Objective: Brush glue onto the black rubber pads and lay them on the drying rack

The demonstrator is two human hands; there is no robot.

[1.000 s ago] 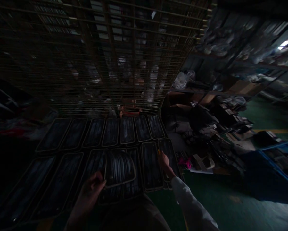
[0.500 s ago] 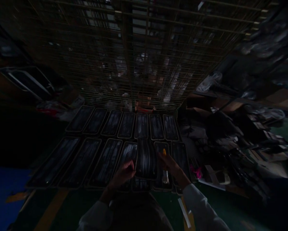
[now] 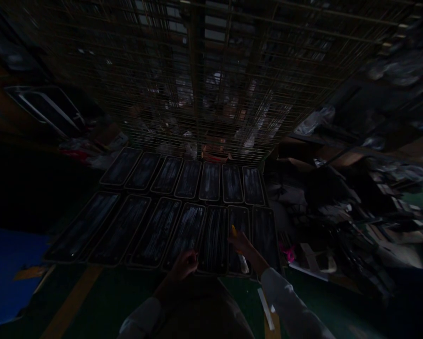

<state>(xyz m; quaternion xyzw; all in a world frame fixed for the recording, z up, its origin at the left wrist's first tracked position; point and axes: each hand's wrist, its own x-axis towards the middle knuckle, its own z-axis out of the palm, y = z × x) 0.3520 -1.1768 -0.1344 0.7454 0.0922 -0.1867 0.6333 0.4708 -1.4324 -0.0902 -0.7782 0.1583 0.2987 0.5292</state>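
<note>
In the dim head view, a dark rectangular panel (image 3: 213, 240) with rounded corners and pale streaks lies in the near row. At its near left edge is my left hand (image 3: 185, 264), its fingers curled closed; whether they pinch the edge is hidden. My right hand (image 3: 241, 242) is closed round a brush (image 3: 244, 264) with a yellow handle and whitish bristles that point towards me. That hand hovers over the neighbouring panel (image 3: 237, 219). Similar streaked panels (image 3: 156, 230) lie side by side in two rows.
A wire mesh rack (image 3: 197, 94) rises behind the panels. Dark piled items (image 3: 338, 226) and a pink object (image 3: 288, 253) are on the right. A blue surface (image 3: 13, 268) is at the left, and a white strip (image 3: 266, 308) lies on the green floor.
The streaked panel between my hands, raised and overlapping the row before, now lies level in the row. My right hand and brush have shifted slightly towards me. The view has moved a little.
</note>
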